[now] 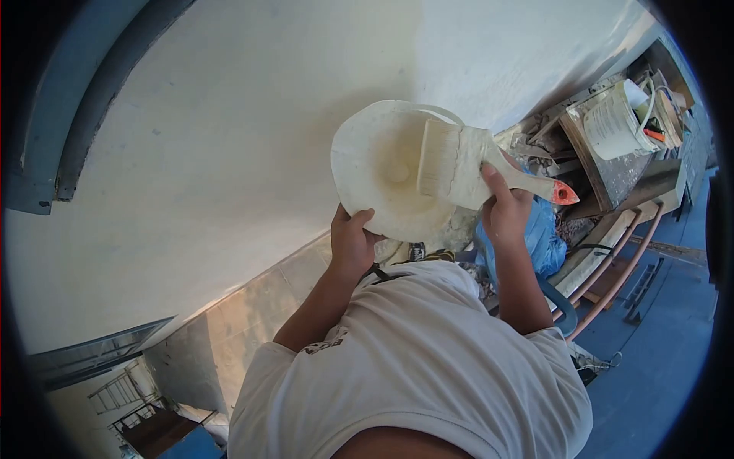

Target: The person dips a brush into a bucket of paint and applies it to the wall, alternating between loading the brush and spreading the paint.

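My left hand (355, 239) grips the lower left rim of a round whitish container (359, 157), with the thumb on its inner edge. Residue coats the inside of the container. A wide paint brush (472, 164) is in my right hand (506, 203), held by its handle, which ends in a red tip at the right. The pale bristles point left and lie over the container's opening. My right thumb rests on top of the handle, and the other fingers are mostly hidden beneath it.
A pale wall (229, 168) rises in front and to the left. At the right, a white bucket (612, 122) stands on a wooden board (604, 172), near copper-coloured curved rails (623, 264). A blue plastic bag (541, 237) lies beyond my right forearm.
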